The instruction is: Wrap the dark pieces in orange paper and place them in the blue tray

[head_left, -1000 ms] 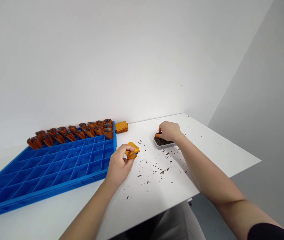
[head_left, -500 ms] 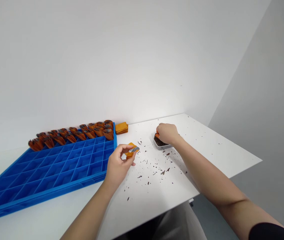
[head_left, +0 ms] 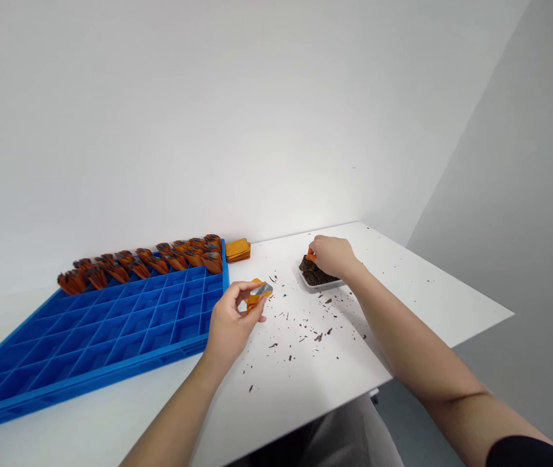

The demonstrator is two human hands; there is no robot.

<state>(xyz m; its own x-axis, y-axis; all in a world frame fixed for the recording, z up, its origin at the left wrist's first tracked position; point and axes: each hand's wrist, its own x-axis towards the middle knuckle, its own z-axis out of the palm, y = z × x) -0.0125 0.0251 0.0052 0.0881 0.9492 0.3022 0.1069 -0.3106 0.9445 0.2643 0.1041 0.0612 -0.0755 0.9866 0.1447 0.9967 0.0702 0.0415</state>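
My left hand (head_left: 230,318) pinches a small yellow-orange pouch (head_left: 253,302) above the table. The pouch's mouth gapes, and its silvery inside shows. My right hand (head_left: 335,256) is closed on a small orange scoop (head_left: 311,255), most of which my fingers hide. Below it stands a shallow clear plastic container (head_left: 316,288) of dark dry flakes (head_left: 319,276), which look like loose tea leaves. A dark heap rises at the container's left end, right by the scoop.
On the left lies a blue compartment tray (head_left: 111,362), with bunched orange pouches (head_left: 174,261) standing along its far rows. Beside its far corner is a stack of flat yellow-orange pouches (head_left: 238,250). Dark flakes are scattered over the white table (head_left: 276,395); a wall stands behind.
My right hand has risen slightly and shifted right, so more of the flakes and the orange scoop show. In my left hand the pouch's mouth looks wider.
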